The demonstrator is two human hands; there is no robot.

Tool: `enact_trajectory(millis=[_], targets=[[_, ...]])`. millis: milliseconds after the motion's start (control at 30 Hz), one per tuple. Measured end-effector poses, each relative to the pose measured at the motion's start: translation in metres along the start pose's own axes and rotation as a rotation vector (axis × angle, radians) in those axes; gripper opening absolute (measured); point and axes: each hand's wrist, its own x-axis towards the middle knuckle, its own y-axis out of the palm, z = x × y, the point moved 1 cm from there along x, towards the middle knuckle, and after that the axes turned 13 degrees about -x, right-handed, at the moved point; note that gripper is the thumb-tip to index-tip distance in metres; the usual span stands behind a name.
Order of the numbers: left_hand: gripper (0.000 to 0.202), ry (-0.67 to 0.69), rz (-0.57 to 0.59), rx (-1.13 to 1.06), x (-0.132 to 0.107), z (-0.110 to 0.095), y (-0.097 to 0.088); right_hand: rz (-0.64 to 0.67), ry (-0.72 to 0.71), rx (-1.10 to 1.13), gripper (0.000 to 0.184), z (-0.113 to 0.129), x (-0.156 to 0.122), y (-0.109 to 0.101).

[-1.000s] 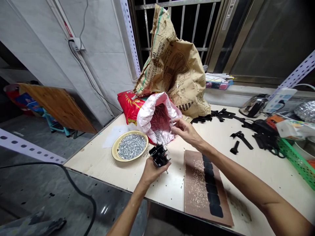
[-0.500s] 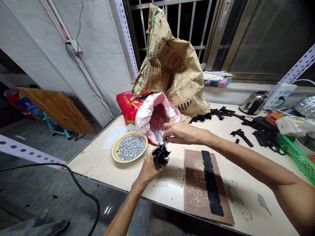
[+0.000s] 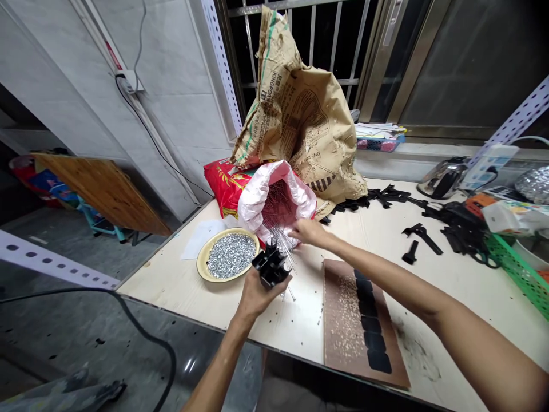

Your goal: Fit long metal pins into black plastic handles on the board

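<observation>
My left hand [image 3: 257,297] grips a black plastic finned part [image 3: 270,266] at the front of the plywood table [image 3: 300,326]. Its fins hide part of my fingers. My right hand [image 3: 309,232] is at the lower lip of a white-and-pink woven bag [image 3: 257,197], with its fingers drawn together. Long thin steel nails [image 3: 278,214] fill the bag's mouth and fan out towards the black part. Whether my right fingers pinch any nails is hard to tell. A gold-rimmed plate [image 3: 201,269] of small silver fasteners [image 3: 230,256] lies left of my left hand.
Behind the bag stand a red sack [image 3: 225,186] and a torn paper sack [image 3: 309,120]. To the right lie a brown board [image 3: 343,326] with black pieces, loose black plastic parts [image 3: 422,237], and a green basket [image 3: 518,280]. The table's front edge is just beyond my left forearm.
My right hand has drawn back and down to the bag's lip, its fingers closing. The black part has shifted slightly left and now tilts differently in my left hand.
</observation>
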Motion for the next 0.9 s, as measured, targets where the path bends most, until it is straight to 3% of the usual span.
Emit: enact_trajectory(millis=[133, 233, 333, 433, 633, 733, 900], targets=[[0.031, 0.012, -0.01, 0.027, 0.003, 0.003, 0.002, 0.017, 0.128, -0.048, 0.022, 0.014, 0.009, 0.05], [0.039, -0.033, -0.075, -0.042, 0.004, 0.006, -0.001, -0.017, 0.17, -0.049, 0.023, 0.018, 0.009, 0.06], [0.043, -0.179, -0.123, -0.169, 0.004, 0.009, -0.006, -0.085, 0.17, -0.016, 0.022, 0.01, 0.004, 0.046], [0.041, -0.289, -0.117, -0.299, 0.004, 0.008, -0.011, -0.192, 0.08, 0.049, 0.024, -0.004, -0.009, 0.019], [0.049, -0.338, -0.023, -0.313, 0.007, -0.002, -0.005, -0.65, -0.441, 0.345, 0.015, -0.016, -0.042, -0.038], [0.05, -0.344, 0.033, -0.266, 0.008, -0.004, -0.001, -0.627, -0.555, 0.263, 0.016, -0.013, -0.049, -0.049], [0.045, -0.317, 0.082, -0.14, 0.007, -0.003, -0.003, -0.493, -0.6, 0.06, 0.019, -0.009, -0.051, -0.062]])
